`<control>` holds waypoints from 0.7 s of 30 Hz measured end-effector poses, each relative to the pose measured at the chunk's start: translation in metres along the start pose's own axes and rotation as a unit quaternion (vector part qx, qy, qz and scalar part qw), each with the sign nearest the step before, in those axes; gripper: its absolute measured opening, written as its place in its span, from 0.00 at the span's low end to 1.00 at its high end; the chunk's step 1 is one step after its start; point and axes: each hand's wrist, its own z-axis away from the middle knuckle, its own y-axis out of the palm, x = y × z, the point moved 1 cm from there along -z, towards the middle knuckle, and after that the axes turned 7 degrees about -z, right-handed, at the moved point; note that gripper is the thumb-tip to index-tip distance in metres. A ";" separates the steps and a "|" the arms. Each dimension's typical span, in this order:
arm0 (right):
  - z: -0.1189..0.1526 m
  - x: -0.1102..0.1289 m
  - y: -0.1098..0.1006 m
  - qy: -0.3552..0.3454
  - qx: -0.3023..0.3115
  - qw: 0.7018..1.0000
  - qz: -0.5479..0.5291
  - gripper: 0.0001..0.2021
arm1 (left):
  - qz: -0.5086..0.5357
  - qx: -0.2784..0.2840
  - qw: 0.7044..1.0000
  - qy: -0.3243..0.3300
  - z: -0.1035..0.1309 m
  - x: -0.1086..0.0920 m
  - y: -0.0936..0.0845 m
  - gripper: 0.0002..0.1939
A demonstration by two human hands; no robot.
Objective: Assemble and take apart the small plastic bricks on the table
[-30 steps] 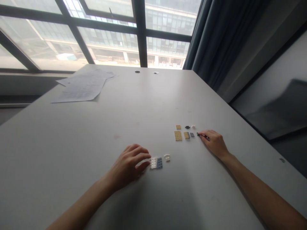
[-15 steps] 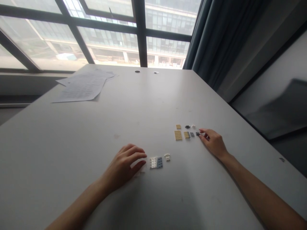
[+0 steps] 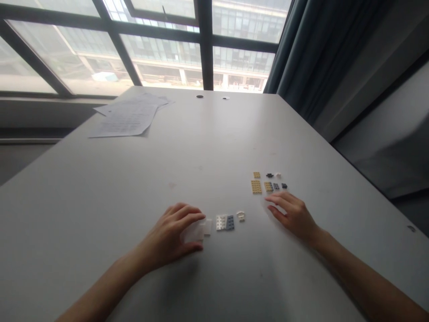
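Observation:
My left hand point(image 3: 172, 230) rests low over the table, thumb and fingers apart around pale, flat pieces point(image 3: 195, 231) whose kind I cannot make out. Just right of its fingertips lie a white studded building plate point(image 3: 221, 222) and a blue-grey plate point(image 3: 230, 222) side by side. A small white curved piece point(image 3: 241, 215) lies beyond them. My right hand point(image 3: 292, 214) is open with nothing in it, just in front of a group of small parts. That group includes tan plates point(image 3: 256, 187), a tan-and-grey plate point(image 3: 268, 186), and dark grey pieces point(image 3: 284, 185).
Printed paper sheets point(image 3: 125, 120) lie at the table's far left. Two round cable holes sit near the back edge of the white table point(image 3: 214, 143). A window stands behind the table, and a dark curtain point(image 3: 311, 53) hangs at the right.
My right hand has left the dark grey piece and moved nearer to me. My left thumb has spread away from the fingers, showing more of the pale pieces. The view has shifted slightly.

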 end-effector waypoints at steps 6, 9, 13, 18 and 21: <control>-0.004 0.028 0.015 -0.068 0.079 0.994 -0.044 0.10 | -0.012 0.008 1.000 -0.011 -0.001 0.001 0.005 0.22; -0.003 0.032 0.017 -0.077 0.090 0.992 -0.046 0.09 | -0.017 0.002 1.000 -0.009 -0.004 0.001 0.007 0.18; 0.000 0.030 0.019 -0.067 0.090 0.992 -0.053 0.09 | -0.018 -0.013 1.000 -0.006 -0.007 0.000 0.007 0.14; 0.003 0.030 0.022 -0.045 0.080 0.994 -0.066 0.10 | -0.029 -0.016 0.999 -0.010 -0.010 -0.006 0.006 0.15; 0.004 0.031 0.023 -0.040 0.074 0.994 -0.067 0.10 | -0.040 -0.031 0.999 -0.015 -0.012 -0.012 0.005 0.12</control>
